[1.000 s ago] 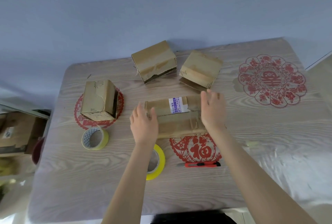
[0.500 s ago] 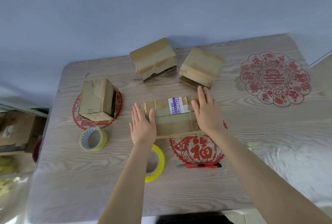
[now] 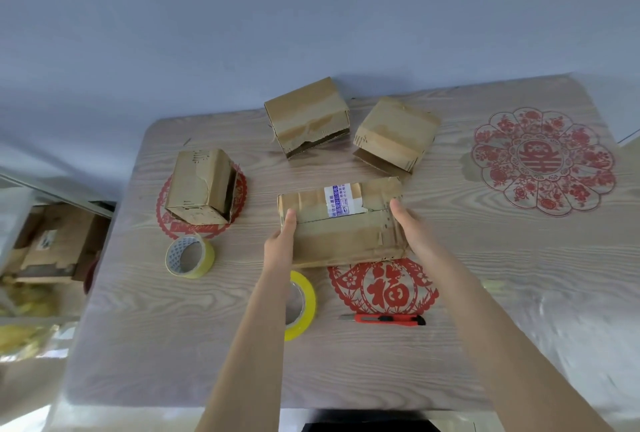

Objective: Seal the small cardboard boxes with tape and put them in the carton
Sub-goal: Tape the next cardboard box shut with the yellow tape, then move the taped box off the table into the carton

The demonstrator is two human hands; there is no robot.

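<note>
Presently in hand: middle box (image 3: 343, 234), lying flat near the centre of my table (image 3: 173, 345), just behind a red paper-cut (image 3: 382, 289).
Left hand (image 3: 282, 241): grips the box's left end, thumb laid on the top face; my other fingers are hidden behind the end.
Right hand (image 3: 407, 227): grips the right end, thumb along the top edge; fingers likewise hidden.
Seam condition: flaps are down, but the centre slit shows beside a white-and-blue label (image 3: 337, 199); I judge that no fresh tape has been applied.
Other boxes: left box (image 3: 199, 187), rear box (image 3: 306, 116) and rear-right box (image 3: 394, 135) each show a loose or open end, so all appear unsealed.
Tape: one tape roll (image 3: 189, 255) sits near the left box; the second tape roll (image 3: 304, 307) is partly under my left forearm. Neither is in hand.
Cutter: utility knife (image 3: 384, 319) lies near the table's front, untouched.
Carton: not identifiable; the cardboard stack (image 3: 52, 244) off the table's left may be it, but I cannot tell.
Progress: early. Four boxes remain to seal, and none is packed.
</note>
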